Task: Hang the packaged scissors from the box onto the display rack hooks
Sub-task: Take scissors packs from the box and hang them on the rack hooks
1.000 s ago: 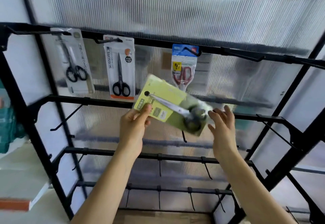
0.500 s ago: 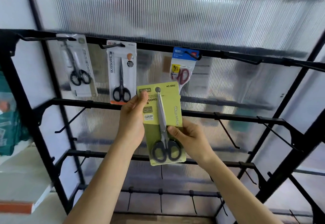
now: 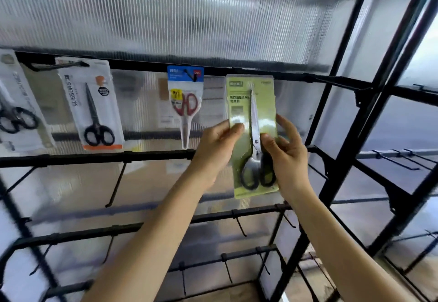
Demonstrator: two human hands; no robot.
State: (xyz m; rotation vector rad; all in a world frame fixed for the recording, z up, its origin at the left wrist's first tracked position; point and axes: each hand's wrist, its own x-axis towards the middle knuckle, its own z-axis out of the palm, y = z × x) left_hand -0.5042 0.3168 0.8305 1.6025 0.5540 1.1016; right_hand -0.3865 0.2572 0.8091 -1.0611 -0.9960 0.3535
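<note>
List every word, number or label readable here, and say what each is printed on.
"SCISSORS": on the green card pack of black-handled scissors, pinched by the left hand and right hand; its smaller print is blurred.
"SCISSORS", vertical: on the white card pack with an orange bottom strip.
Blue-topped pack of red-handled scissors: unreadable.
Grey pack at the left edge: unreadable.

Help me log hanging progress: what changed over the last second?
The green scissors pack turned from tilted to upright, then rose rightward to the top rail. The right hand, off it at first, took its right edge; the left hand kept its grip. The three hung packs stayed put.
</note>
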